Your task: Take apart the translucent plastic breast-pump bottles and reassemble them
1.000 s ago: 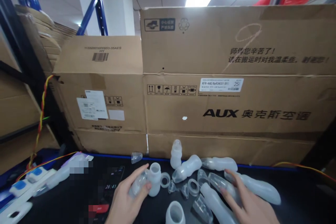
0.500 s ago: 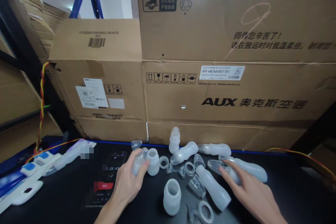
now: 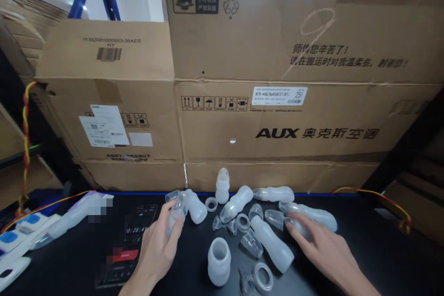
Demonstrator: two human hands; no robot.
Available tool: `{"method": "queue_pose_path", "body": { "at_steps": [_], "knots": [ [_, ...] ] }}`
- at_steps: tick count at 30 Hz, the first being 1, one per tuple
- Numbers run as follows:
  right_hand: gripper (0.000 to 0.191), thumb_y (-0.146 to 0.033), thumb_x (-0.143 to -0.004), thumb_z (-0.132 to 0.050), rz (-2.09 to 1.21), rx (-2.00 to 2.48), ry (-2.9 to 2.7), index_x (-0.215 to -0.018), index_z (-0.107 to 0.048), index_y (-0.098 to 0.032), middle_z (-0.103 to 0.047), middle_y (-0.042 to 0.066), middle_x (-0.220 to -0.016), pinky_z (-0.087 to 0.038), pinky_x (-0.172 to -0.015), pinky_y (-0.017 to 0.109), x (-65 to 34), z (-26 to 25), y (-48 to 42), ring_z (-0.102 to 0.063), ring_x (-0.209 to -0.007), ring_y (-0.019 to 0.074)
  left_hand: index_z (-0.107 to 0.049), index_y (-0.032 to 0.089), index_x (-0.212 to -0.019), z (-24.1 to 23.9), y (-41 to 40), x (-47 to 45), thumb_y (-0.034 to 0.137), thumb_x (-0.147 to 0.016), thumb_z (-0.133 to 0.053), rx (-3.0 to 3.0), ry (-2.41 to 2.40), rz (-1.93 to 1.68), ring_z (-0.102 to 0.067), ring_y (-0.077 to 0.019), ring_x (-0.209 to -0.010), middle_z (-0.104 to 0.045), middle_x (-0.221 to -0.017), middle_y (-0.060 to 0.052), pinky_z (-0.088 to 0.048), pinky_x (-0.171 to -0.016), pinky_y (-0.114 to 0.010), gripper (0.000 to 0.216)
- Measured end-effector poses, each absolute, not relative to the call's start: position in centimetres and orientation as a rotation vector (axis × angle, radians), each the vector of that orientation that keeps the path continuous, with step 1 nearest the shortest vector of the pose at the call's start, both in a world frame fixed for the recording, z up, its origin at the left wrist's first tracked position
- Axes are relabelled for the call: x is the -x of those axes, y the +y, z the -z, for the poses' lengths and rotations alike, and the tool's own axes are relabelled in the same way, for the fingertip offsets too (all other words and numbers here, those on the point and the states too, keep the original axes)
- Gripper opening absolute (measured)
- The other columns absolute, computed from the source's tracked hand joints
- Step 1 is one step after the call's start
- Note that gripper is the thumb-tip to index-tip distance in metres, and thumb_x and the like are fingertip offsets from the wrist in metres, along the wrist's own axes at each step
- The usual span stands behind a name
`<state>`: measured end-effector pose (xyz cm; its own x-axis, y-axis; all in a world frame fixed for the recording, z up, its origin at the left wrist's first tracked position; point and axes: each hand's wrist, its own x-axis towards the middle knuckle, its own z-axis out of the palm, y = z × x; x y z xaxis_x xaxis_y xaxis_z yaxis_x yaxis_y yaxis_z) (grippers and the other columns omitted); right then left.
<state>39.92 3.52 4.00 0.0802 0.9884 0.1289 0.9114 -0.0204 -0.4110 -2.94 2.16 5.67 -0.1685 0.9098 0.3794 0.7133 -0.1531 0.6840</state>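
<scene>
My left hand (image 3: pixel 157 240) is closed around a small translucent bottle (image 3: pixel 176 215) with a clear top. Just right of it a white bottle (image 3: pixel 196 207) leans or lies on its side. My right hand (image 3: pixel 319 243) curls over another translucent bottle (image 3: pixel 301 229) lying on the table, a clear cap (image 3: pixel 274 218) at its left end. Between the hands lie a long white bottle (image 3: pixel 272 244), a clear cap (image 3: pixel 251 243), a white ring (image 3: pixel 263 278) and small clear nipples (image 3: pixel 225 225). Nearest me, an uncapped white bottle (image 3: pixel 219 262) stands upright.
At the back stand a capped bottle (image 3: pixel 222 186) and several lying ones, in front of a tall cardboard box (image 3: pixel 277 120). A phone (image 3: pixel 126 245) with a timer lies left of my left hand. A power strip (image 3: pixel 24 236) and a bottle (image 3: pixel 69 219) are farther left.
The white bottle beside my left hand has tipped over from upright. The camera has turned slightly right, shifting everything left in view. My right hand stays over its bottle.
</scene>
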Motion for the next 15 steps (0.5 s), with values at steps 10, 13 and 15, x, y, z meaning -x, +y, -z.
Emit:
{"method": "queue_pose_path", "body": {
  "at_steps": [10,13,15],
  "knots": [
    [0.056,-0.073,-0.099,-0.038,-0.228,2.108,-1.840,-0.127,-0.073,-0.039,-0.080,0.002,-0.126,-0.058,-0.093,0.055,-38.9,-5.2,3.0,-0.073,-0.119,0.0402,-0.063,0.033,-0.121,-6.5,1.7,3.3,0.048,-0.104,-0.032,-2.115,1.942,-1.039,-0.078,-0.0286,-0.068,-0.081,-0.077,0.002,-0.046,-0.063,-0.033,0.039],
    [0.048,-0.064,-0.098,-0.041,-0.137,2.001,-1.930,-0.119,-0.073,-0.034,-0.078,0.003,-0.128,-0.056,-0.095,0.052,-39.2,-4.9,3.0,-0.075,-0.114,0.0370,-0.072,0.031,-0.103,-6.0,1.9,3.7,0.044,-0.096,-0.047,-2.436,1.935,-0.920,-0.078,-0.0296,-0.070,-0.083,-0.080,-0.001,-0.047,-0.063,-0.034,0.028],
    [0.045,-0.060,-0.099,-0.043,-0.067,1.949,-2.016,-0.116,-0.074,-0.032,-0.079,0.004,-0.126,-0.054,-0.098,0.053,-39.4,-4.5,3.1,-0.075,-0.110,0.0365,-0.074,0.030,-0.095,-5.7,2.1,3.5,0.051,-0.093,-0.057,-2.510,2.008,-0.913,-0.079,-0.0303,-0.071,-0.083,-0.080,-0.003,-0.049,-0.065,-0.035,0.027]
  ]
}}
